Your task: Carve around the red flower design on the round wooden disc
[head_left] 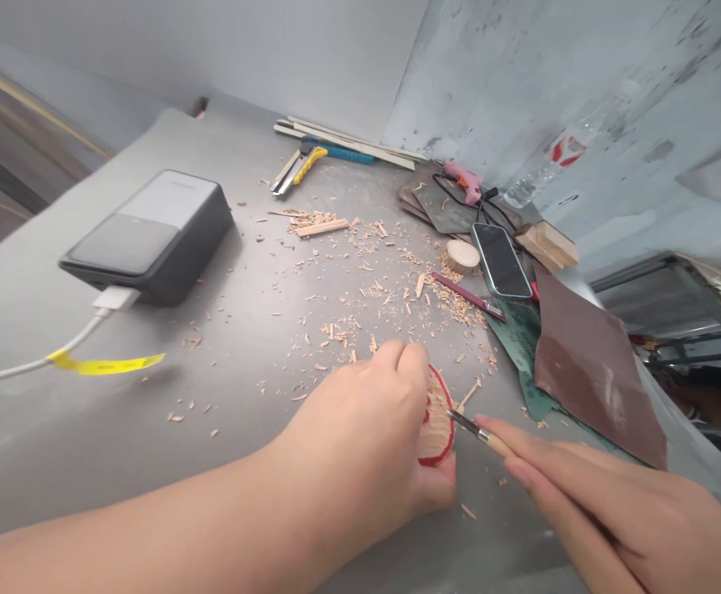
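My left hand grips a round wooden disc with a red rim and carved grooves on its face. Part of the disc is hidden behind my fingers; a bit of red shows near its middle. In my right hand is a wood carving gouge with a pale wooden handle, held between thumb and fingers. The gouge's metal tip meets the disc's right edge. Small wood shavings are scattered over the grey table around the disc.
A power bank with a white cable stands at left. Utility knives and wood strips lie at the back. At right are a phone, wood slice, maroon pen-like knife, sandpaper sheets, pink glue gun and bottle.
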A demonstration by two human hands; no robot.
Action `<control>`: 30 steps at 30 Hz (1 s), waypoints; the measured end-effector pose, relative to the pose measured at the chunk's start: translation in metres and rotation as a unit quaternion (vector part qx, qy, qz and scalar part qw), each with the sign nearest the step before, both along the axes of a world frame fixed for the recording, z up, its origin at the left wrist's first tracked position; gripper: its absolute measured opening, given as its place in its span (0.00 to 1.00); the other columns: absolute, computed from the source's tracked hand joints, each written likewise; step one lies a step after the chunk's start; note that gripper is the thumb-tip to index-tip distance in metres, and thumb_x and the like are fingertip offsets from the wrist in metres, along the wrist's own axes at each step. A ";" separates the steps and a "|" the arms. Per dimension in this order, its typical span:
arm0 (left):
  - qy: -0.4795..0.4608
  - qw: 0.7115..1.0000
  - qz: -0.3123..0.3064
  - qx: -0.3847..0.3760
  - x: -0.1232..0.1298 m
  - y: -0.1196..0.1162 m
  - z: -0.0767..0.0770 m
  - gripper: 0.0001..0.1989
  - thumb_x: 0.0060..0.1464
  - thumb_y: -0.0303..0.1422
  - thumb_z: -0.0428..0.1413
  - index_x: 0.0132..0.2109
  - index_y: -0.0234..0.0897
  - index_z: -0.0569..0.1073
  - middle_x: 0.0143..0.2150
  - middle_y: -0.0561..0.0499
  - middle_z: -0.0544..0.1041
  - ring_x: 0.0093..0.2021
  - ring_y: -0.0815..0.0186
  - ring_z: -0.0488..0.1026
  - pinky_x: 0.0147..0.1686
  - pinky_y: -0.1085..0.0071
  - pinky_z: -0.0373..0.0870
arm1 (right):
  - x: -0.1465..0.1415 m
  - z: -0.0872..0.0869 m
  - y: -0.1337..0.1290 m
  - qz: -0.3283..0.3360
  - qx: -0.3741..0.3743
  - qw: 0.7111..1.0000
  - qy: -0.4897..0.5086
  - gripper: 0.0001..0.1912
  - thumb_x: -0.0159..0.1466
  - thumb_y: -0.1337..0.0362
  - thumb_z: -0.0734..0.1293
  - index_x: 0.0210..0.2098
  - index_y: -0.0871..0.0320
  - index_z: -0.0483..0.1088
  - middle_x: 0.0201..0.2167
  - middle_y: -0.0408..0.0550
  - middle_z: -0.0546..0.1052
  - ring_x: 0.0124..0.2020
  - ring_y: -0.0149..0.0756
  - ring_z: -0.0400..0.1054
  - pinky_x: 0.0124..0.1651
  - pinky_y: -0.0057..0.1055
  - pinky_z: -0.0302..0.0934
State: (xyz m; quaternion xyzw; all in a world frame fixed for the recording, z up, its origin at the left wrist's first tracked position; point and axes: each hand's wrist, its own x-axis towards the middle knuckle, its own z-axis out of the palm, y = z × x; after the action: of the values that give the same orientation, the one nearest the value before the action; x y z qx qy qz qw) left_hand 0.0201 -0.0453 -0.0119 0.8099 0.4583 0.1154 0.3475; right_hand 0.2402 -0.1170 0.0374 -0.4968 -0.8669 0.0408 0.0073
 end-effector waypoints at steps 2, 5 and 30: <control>0.000 1.000 0.002 0.001 0.000 -0.001 0.000 0.12 0.50 0.39 0.56 0.41 0.40 0.69 0.39 0.48 0.75 0.30 0.57 0.73 0.30 0.61 0.66 | -0.001 0.001 0.000 0.001 0.004 1.000 -0.014 0.25 0.74 0.66 0.57 0.68 0.47 0.68 0.47 0.42 0.86 0.45 0.39 0.84 0.38 0.23 0.80; -0.005 1.000 0.002 0.005 -0.001 -0.001 0.000 0.12 0.50 0.39 0.57 0.41 0.41 0.69 0.39 0.49 0.75 0.29 0.57 0.72 0.28 0.61 0.64 | -0.004 0.003 0.001 0.012 0.020 0.999 -0.031 0.24 0.73 0.69 0.56 0.63 0.49 0.71 0.48 0.43 0.86 0.45 0.38 0.84 0.39 0.22 0.79; 0.010 1.000 -0.014 0.012 0.000 0.000 0.003 0.11 0.50 0.38 0.55 0.40 0.40 0.66 0.39 0.47 0.74 0.30 0.55 0.75 0.29 0.60 0.70 | -0.011 -0.020 -0.010 -0.102 -0.005 0.992 0.074 0.20 0.74 0.64 0.59 0.56 0.50 0.80 0.45 0.49 0.87 0.43 0.45 0.84 0.42 0.33 0.81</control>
State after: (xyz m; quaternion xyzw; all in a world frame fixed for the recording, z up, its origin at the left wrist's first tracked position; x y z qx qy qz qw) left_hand 0.0203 -0.0454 -0.0090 0.8215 0.4492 0.1079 0.3343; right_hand 0.2296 -0.1267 0.0173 -0.5786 -0.8083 0.0808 0.0728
